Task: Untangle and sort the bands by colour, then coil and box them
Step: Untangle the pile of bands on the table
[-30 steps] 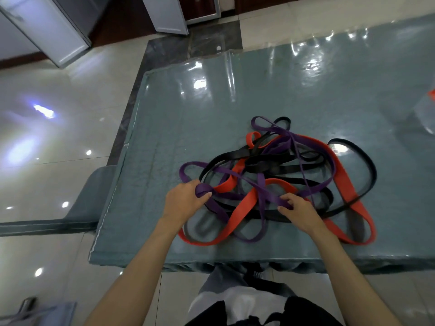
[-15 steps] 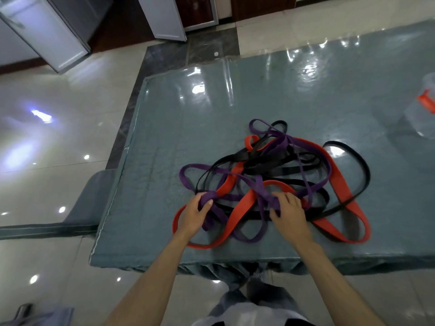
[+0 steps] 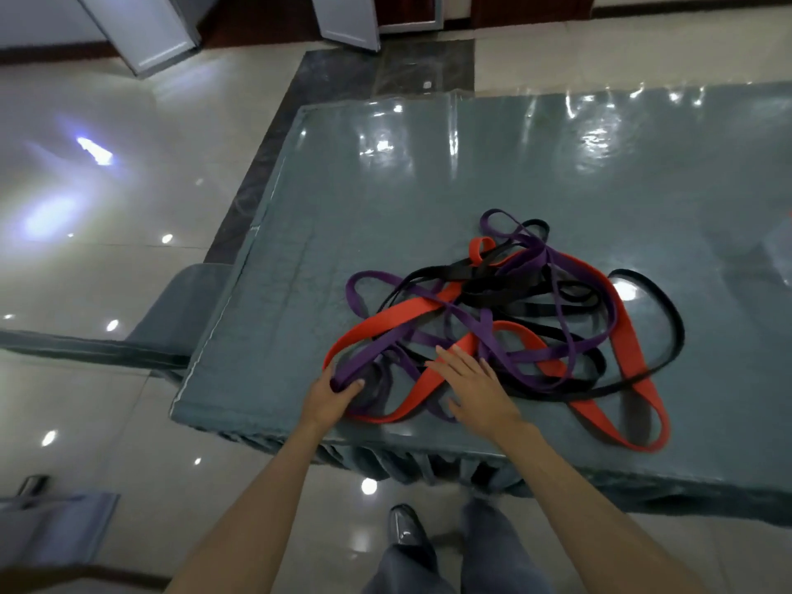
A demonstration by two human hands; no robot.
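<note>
Glossy pale tiled floor (image 3: 128, 259), scattered with bright light reflections. Dark marble strip (image 3: 334, 79) inlaid through the tiles toward the far wall. Table (image 3: 428, 173) under a grey-green cloth and shiny clear cover, pleated skirt along the near edge. Chair (image 3: 180, 310) in matching grey-green fabric at the table's left side. White cabinet panels (image 3: 141, 32) leaning at the top left.

Both forearms are bare and reach forward from the bottom of the view. The left hand (image 3: 330, 394) is curled, with its thumb and fingers closed around a purple band (image 3: 377, 358). The right hand (image 3: 475, 385) lies flat, palm down, with its fingers (image 3: 448, 358) straight and a little spread, pointing forward and to the left
</note>
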